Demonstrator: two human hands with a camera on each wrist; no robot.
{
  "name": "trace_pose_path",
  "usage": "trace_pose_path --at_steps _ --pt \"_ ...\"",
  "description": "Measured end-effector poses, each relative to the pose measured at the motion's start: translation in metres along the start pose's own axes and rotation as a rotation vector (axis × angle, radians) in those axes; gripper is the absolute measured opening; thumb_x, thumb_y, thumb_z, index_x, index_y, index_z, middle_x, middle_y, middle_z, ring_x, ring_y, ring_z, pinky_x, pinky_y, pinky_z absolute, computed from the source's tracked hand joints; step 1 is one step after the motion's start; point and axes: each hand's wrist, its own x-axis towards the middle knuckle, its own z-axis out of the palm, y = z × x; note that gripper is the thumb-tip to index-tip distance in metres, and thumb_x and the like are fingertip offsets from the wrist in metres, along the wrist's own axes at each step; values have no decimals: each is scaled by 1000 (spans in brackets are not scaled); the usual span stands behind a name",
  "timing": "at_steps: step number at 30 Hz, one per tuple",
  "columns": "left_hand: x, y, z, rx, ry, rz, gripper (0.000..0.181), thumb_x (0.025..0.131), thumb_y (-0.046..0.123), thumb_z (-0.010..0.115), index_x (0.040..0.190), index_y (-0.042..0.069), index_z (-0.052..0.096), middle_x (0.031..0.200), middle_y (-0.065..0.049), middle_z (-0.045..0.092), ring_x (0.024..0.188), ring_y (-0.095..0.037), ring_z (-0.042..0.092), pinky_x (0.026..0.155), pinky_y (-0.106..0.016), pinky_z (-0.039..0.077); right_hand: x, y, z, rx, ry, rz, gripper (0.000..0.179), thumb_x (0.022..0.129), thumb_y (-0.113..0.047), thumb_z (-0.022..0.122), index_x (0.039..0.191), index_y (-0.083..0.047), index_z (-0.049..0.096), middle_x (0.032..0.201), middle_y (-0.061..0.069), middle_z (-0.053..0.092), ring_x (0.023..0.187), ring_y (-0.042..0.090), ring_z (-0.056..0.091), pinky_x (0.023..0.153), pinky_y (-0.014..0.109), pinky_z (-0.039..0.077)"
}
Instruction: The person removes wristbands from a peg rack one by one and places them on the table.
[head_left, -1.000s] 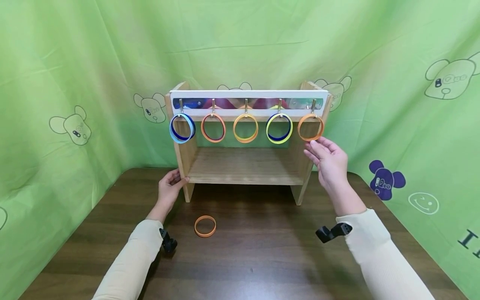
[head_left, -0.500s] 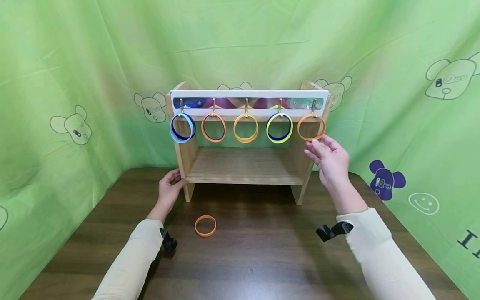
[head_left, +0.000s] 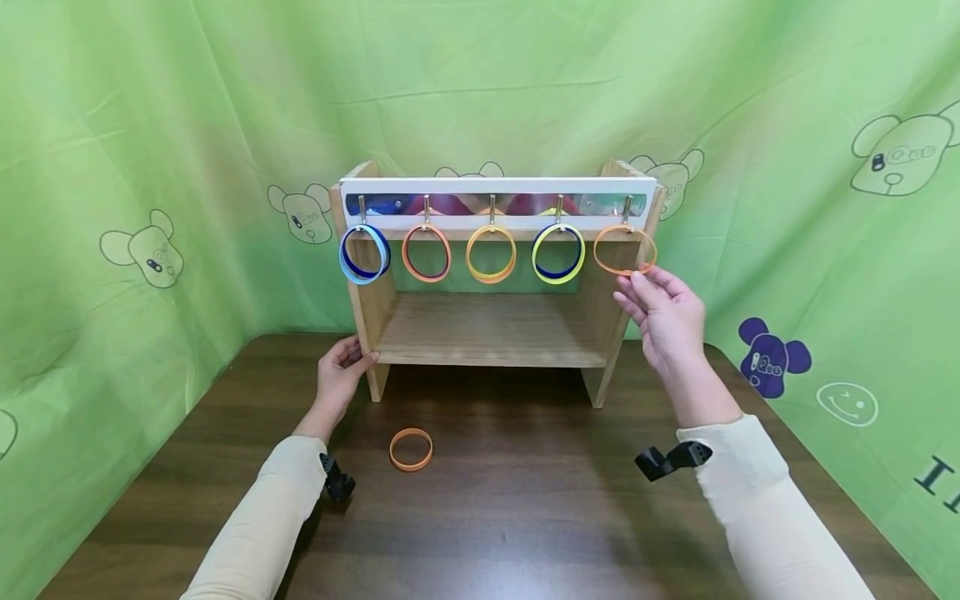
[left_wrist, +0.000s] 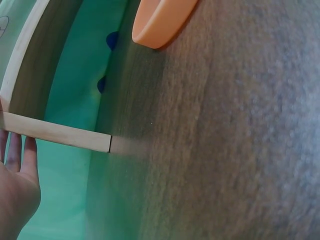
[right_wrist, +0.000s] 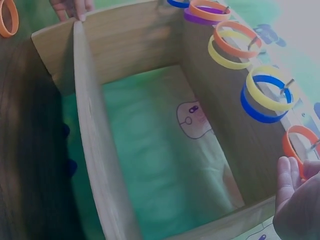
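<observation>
My right hand [head_left: 670, 323] pinches the lower edge of an orange silicone wristband [head_left: 597, 252] hanging at the far-right hook. The band is drawn into a slanted oval toward the fingers. In the right wrist view, thumb and fingers meet at the orange wristband [right_wrist: 295, 131] beside its hook. My left hand [head_left: 341, 383] grips the left side panel of a wooden shelf [head_left: 491, 332], thumb on the front edge and fingers behind it. From the left wrist, the hand [left_wrist: 17, 187] shows fingers against the panel [left_wrist: 60, 134]. Another orange wristband [head_left: 393, 463] lies on the table in front of the shelf.
Along the white rail [head_left: 491, 185], other hooks carry bands: light and dark blue [head_left: 346, 263], orange-red [head_left: 406, 260], yellow-orange [head_left: 470, 265], and yellow-green with dark blue [head_left: 536, 262]. The shelf stands on a brown wooden table [head_left: 517, 508] before a green printed curtain [head_left: 487, 75].
My right hand has shifted slightly right and up, pulling the lower edge of the orange wristband with it, so the round band is now a slanted oval. The left hand stays put.
</observation>
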Motion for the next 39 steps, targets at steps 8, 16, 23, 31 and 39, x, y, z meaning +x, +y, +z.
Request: trace_pose_path --at_steps 8,16,23,31,39 --pt "-1 3 0 -15 -7 -11 39 89 -2 68 126 -6 58 124 -24 58 102 -13 58 80 -19 51 0 -6 1 45 -16 -20 18 87 10 66 103 7 59 87 16 68 78 21 70 73 30 57" --pt "0 0 0 -19 -11 2 39 88 -3 68 126 -7 58 124 -24 59 101 -11 59 80 -20 51 -6 -15 4 106 -44 -33 18 85 12 67 101 8 60 87 19 68 79 23 71 73 32 57" --pt "0 0 0 -21 -6 17 39 87 -6 68 125 -7 58 122 -25 59 98 -9 59 78 -19 51 -13 -22 7 102 -74 -22 15 86 11 66 100 7 61 87 19 68 79 24 71 73 33 57" --pt "0 -1 -1 -17 -16 22 39 88 -3 68 126 -7 58 124 -24 59 100 -9 59 82 -20 51 -23 -23 6 3 -115 29 20 88 6 67 106 7 60 93 17 70 82 23 71 74 33 57" --pt "0 -1 -1 -15 -11 18 39 88 -3 68 125 -7 58 123 -25 59 102 -10 59 82 -20 51 -39 -14 4 -29 -233 44 10 91 7 62 101 3 64 93 16 70 84 22 71 75 33 57"
